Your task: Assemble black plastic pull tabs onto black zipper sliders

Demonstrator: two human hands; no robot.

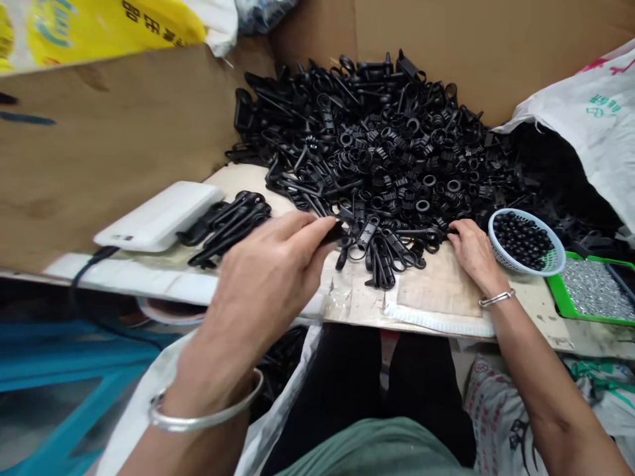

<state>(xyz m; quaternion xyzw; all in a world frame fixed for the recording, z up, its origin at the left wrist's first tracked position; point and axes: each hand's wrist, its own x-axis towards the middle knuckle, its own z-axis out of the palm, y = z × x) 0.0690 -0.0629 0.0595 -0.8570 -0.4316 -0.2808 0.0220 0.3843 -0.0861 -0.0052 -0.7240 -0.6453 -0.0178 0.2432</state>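
Observation:
My left hand point(270, 274) is over the front of the worktop, its thumb and fingers pinched on a black plastic part point(335, 233) that is mostly hidden by the fingers. My right hand point(473, 254) rests at the front right edge of a large heap of black plastic parts point(367, 152). Its fingers are curled together there, and whatever they grip is too small or hidden to make out. Between the hands lie several loose black clip-like pieces point(381, 258) with ring ends. Black rings point(423, 205) show within the heap.
A light blue basket point(559, 254) of black beads stands right of my right hand, beside a green tray point(558, 297) of small shiny metal pieces. At left are a white device point(159, 215) with a cable and a bundle of long black parts point(233, 225). Cardboard walls point(466, 53) enclose the heap.

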